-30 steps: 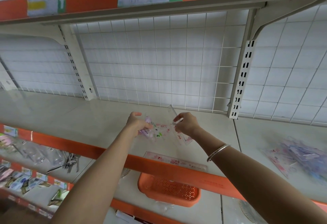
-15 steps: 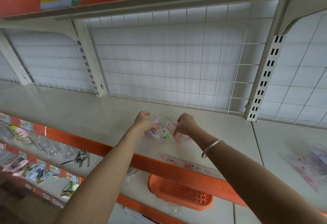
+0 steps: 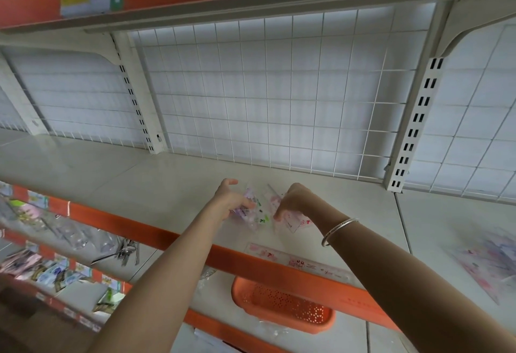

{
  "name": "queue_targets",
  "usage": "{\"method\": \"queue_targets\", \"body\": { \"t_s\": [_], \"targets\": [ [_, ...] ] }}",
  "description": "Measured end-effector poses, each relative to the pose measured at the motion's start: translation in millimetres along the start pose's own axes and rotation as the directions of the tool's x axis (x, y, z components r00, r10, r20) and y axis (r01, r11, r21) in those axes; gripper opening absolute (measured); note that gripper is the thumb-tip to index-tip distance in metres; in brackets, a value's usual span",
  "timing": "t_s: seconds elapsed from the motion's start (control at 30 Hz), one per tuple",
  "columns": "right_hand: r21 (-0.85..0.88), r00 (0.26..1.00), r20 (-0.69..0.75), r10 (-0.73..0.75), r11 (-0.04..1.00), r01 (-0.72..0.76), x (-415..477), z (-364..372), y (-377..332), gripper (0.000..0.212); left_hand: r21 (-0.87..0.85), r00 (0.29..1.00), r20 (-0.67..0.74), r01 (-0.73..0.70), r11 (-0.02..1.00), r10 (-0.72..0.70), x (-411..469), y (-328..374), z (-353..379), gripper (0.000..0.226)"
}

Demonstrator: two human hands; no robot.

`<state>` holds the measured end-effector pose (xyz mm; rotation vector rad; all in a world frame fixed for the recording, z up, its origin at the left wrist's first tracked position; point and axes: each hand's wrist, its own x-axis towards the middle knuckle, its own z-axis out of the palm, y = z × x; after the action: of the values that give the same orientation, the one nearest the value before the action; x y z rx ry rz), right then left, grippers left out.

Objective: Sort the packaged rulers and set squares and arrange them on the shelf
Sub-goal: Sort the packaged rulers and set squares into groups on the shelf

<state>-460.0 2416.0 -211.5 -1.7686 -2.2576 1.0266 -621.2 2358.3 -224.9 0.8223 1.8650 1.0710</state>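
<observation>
Head view: lowest and nearest, an orange basket sits on the lower shelf, under the orange front lip. Just behind that lip, a packaged ruler with pink print lies flat along the front edge of the shelf. Further in, both hands work side by side at mid-shelf. The left hand has its thumb raised and its fingers curled round a purple packet. The right hand, with a silver bracelet on its wrist, has its fingers bent down, pinching a pink packet that rests on the shelf. The two packets are just beside each other. Off to the right, well apart, lies a blurred pile of packets. Behind stands the white wire grid.
</observation>
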Motion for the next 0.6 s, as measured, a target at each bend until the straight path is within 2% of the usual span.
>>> {"method": "queue_targets", "body": {
  "t_s": [0.1,0.23,0.33,0.43,0.6],
  "targets": [
    [0.155,1.000,-0.014,-0.009,0.988,0.011,-2,-4,8,0.048,-0.004,0.999,0.028,-0.020,1.000,0.020,-2,3,3,0.091],
    [0.338,0.993,-0.117,-0.020,0.939,0.058,-6,-20,23,0.018,0.001,0.997,0.067,-0.050,0.999,0.050,-9,10,13,0.083],
    [0.402,0.980,-0.199,-0.020,0.910,0.100,-11,-35,39,0.012,0.021,0.992,0.103,-0.072,0.997,0.070,-16,18,26,0.076],
    [0.489,0.970,-0.243,-0.013,0.862,0.134,-23,-52,55,0.019,0.028,0.984,0.164,-0.074,0.997,0.069,-24,29,46,0.071],
    [0.679,0.974,-0.218,-0.055,0.708,0.193,-49,-76,82,0.021,0.017,0.951,0.302,-0.076,0.997,0.068,-44,49,87,0.053]
  ]
}}
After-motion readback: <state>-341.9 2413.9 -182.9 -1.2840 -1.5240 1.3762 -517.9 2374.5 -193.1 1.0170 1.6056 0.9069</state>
